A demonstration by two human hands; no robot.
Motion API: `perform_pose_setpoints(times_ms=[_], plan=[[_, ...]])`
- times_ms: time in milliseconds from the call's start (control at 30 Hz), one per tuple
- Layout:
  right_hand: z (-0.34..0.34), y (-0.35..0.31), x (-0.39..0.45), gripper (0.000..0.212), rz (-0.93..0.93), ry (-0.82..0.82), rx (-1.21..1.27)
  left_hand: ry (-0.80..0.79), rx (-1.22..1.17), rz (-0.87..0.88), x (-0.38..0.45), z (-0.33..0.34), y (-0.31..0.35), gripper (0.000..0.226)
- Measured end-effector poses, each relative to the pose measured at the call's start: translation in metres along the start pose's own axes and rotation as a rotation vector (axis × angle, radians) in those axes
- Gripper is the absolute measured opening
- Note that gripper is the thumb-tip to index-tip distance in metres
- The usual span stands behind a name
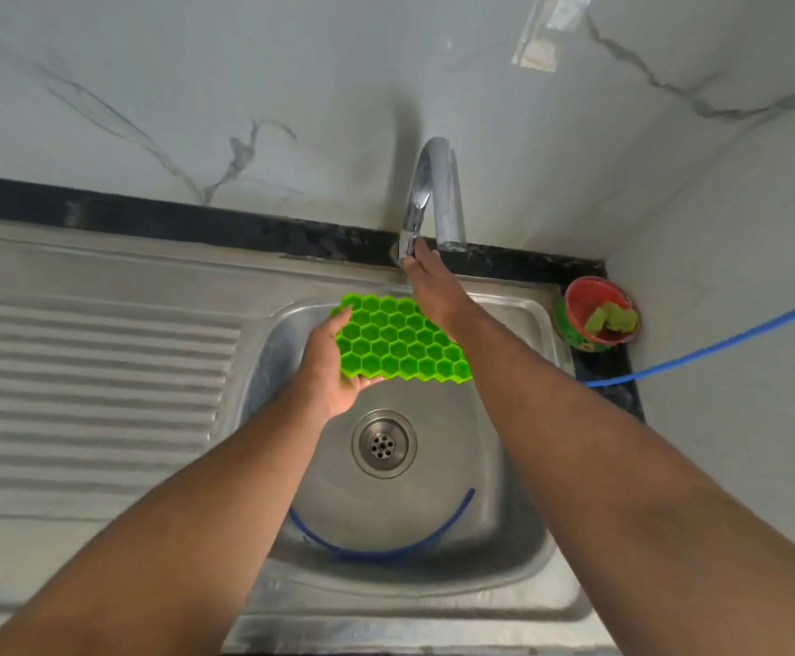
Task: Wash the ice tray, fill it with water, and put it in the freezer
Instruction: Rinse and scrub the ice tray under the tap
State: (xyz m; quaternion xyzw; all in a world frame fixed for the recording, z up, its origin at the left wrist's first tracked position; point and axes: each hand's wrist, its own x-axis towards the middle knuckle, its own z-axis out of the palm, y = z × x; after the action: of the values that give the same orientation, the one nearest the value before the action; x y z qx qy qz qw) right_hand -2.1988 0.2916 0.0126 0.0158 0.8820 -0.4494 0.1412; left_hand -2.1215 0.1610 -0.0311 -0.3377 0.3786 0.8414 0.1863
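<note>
Ice tray (pixel 397 340), green honeycomb, held flat over sink (pixel 518 551) basin, pinched at near-left edge by left hand (pixel 334 371). Right hand (pixel 428 286) at tap (pixel 433 196) handle, grip unclear. Likely light, floppy, slippery when wet; better supported underneath or by both ends.

Brushed stainless-steel sink (pixel 518 523) with ribbed drainboard (pixel 92 371), glossy chrome tap (pixel 438 191), bright green rubbery-looking honeycomb ice tray (pixel 400 340), polished veined marble wall (pixel 196 87), smooth blue hose (pixel 717 345)
</note>
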Motion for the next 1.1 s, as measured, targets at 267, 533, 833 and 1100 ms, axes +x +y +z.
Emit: perform_pose_setpoints(times_ms=[267, 533, 833, 1100], plan=[[0.009, 0.020, 0.016, 0.052, -0.151, -0.093, -0.630, -0.156, -0.042, -0.020, 0.024, 0.028, -0.015, 0.066], [0.024, 0.047, -0.064, 0.062, -0.178, -0.147, -0.766, -0.226, -0.120, -0.062, 0.033, 0.016, -0.035, 0.060], [0.023, 0.029, -0.074, 0.088, -0.152, -0.047, -0.761, -0.247, 0.002, -0.014, 0.018, 0.014, -0.017, 0.056], [0.035, 0.022, -0.079, 0.092, -0.163, -0.044, -0.731, -0.306, -0.053, -0.018, 0.003, 0.009, -0.002, 0.058]])
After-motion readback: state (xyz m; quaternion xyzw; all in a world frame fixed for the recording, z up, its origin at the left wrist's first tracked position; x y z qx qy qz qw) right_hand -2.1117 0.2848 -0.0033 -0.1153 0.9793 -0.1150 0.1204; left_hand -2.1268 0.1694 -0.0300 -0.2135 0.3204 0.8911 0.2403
